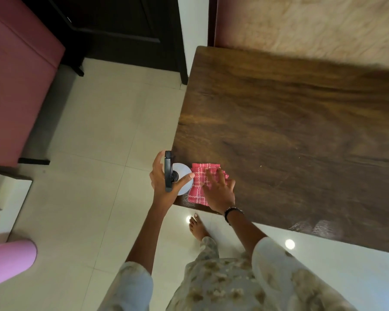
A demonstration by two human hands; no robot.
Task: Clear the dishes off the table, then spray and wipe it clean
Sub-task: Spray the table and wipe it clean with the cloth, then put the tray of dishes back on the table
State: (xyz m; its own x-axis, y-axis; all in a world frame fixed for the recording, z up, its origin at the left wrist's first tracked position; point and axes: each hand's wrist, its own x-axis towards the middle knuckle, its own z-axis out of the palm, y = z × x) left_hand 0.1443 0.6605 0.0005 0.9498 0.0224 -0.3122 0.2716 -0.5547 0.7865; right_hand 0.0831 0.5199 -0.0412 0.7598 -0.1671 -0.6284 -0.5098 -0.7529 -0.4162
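Note:
A dark wooden table (290, 122) fills the right half of the view, with no dishes on the part I can see. At its near left corner stands a pale spray bottle (182, 176) with a black trigger head. My left hand (164, 180) is around the bottle, thumb against its right side and fingers spread on the left. Beside it lies a folded red checked cloth (199, 182). My right hand (219, 191) rests flat on the cloth with fingers spread.
Cream floor tiles (94, 153) lie left of the table. A maroon seat (16, 86) stands at far left, a dark door (121, 25) behind it, a pink object (9, 261) at lower left. My bare foot (197, 227) is by the table's near edge.

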